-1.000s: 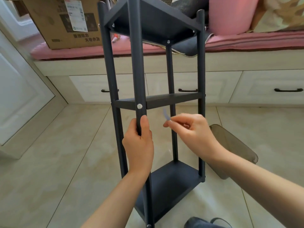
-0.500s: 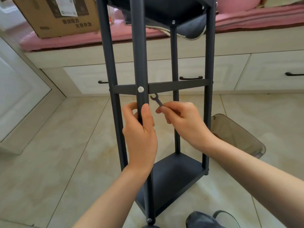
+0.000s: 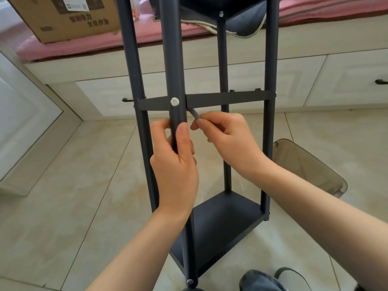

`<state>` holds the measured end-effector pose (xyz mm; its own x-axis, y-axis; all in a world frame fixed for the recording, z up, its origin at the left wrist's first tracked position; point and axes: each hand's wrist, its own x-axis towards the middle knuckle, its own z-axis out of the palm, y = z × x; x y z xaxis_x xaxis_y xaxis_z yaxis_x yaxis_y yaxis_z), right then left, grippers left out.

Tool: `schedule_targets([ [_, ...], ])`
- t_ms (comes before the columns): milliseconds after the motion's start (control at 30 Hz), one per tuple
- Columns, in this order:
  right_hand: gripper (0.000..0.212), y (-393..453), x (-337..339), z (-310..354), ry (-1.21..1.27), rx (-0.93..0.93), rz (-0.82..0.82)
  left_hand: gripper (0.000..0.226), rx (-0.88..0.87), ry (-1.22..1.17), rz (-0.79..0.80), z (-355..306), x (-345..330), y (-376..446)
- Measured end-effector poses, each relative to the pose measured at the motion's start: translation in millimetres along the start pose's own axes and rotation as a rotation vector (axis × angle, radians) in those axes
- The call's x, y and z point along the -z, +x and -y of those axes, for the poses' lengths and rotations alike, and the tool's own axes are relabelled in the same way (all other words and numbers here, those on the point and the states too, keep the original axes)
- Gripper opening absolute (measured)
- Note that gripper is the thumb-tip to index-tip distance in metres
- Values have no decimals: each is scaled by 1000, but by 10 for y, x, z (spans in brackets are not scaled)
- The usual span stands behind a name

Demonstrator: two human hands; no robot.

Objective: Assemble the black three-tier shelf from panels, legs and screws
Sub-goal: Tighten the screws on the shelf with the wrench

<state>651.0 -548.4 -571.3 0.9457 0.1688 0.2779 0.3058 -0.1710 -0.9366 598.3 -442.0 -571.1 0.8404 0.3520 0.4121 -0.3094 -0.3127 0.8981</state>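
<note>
The black three-tier shelf (image 3: 227,98) stands upright on the tiled floor in front of me, its legs joined to all three panels. My left hand (image 3: 175,162) grips the near leg (image 3: 174,59) just below the middle panel, under a silver screw head (image 3: 174,101). My right hand (image 3: 227,139) pinches a small grey wrench (image 3: 194,113) whose head reaches behind the near leg, under the middle panel; the wrench head is hidden. The bottom panel (image 3: 222,223) lies below my wrists. Another screw (image 3: 190,281) shows at the leg's foot.
A white drawer bench (image 3: 294,80) with a pink cushion (image 3: 84,43) runs behind the shelf; a cardboard box (image 3: 63,19) sits on it at left. A translucent brown bin (image 3: 304,166) lies on the floor at right. A dark slipper (image 3: 262,280) is near the bottom edge.
The view has closed in on the shelf. My right hand has carried the wrench up and left, from free air to behind the near leg under the middle panel. My left hand keeps its grip.
</note>
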Motion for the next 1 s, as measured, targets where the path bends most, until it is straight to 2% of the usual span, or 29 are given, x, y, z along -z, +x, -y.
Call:
schedule_targets([
  [200, 19, -3, -55, -31, -13, 90, -71, 7, -30, 11, 21, -20, -44, -15],
  [600, 14, 70, -244, -230, -163, 372, -355, 9, -83, 76, 6, -51, -62, -6],
  [1000, 14, 169, -453, -312, -123, 387, -479, 10, -63, 76, -2, -32, -52, 51],
])
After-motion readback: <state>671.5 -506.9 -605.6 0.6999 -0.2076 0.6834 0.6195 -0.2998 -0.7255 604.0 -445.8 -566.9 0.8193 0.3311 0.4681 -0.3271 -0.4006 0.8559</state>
